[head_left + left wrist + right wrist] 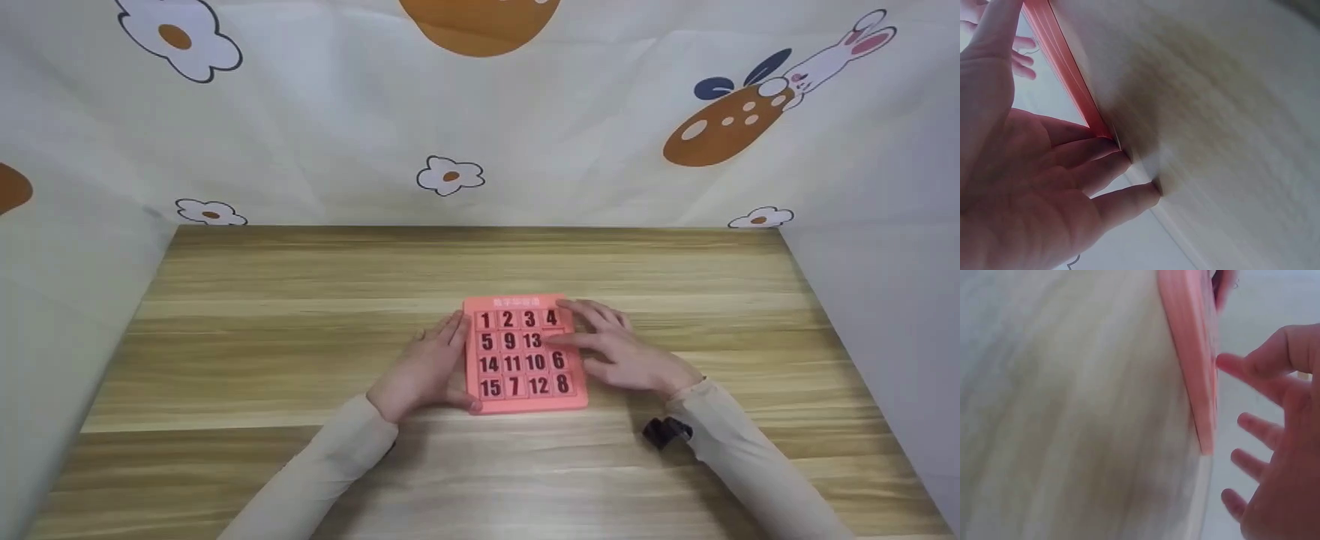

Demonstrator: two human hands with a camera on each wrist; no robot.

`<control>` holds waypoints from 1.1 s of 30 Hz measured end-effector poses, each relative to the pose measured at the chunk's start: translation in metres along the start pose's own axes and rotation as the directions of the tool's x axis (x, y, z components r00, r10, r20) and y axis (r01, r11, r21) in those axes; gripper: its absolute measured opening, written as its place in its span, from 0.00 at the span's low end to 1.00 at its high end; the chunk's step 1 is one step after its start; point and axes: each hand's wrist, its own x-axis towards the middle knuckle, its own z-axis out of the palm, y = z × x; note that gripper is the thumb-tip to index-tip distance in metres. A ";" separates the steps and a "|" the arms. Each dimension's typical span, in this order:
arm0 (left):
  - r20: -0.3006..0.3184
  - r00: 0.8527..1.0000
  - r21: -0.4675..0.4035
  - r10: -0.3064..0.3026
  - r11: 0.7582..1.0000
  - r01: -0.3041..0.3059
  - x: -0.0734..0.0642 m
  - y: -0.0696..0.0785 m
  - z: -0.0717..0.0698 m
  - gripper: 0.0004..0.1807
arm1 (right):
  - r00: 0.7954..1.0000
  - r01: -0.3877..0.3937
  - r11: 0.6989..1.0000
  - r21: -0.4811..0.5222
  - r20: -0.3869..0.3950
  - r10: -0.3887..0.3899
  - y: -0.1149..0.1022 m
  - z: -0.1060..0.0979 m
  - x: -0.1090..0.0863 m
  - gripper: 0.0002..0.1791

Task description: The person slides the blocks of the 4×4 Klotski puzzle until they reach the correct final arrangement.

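Number puzzle (pixel 523 352) flat on the table (pixel 300 360), between the two hands. Left hand (pixel 427 369): fingers extended along the left edge, thumb at the near left corner, bracing without clenching. Right hand (pixel 626 356): grasping nothing, index finger extended over the second row, just beside tile 13 (pixel 532 341); no number shows at that row's right end. Whether the fingertip presses cannot be told. For clean sliding, the left hand should hold the puzzle still and the fingertip push lightly, straight along the row; a skewed push could jam a tile
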 end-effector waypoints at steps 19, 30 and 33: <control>0.006 1.000 0.010 0.004 1.000 -0.004 0.001 0.000 0.000 0.72 | 0.995 -0.083 0.996 0.023 -0.047 0.084 0.006 0.006 -0.014 0.26; 0.009 1.000 -0.001 0.001 1.000 -0.001 0.001 0.000 -0.001 0.72 | 0.998 0.051 0.999 0.003 0.032 -0.051 -0.009 0.011 -0.007 0.26; 0.012 1.000 -0.003 -0.003 1.000 0.003 0.001 0.001 -0.001 0.72 | 0.998 0.059 0.998 -0.010 0.036 -0.058 -0.011 0.012 -0.006 0.26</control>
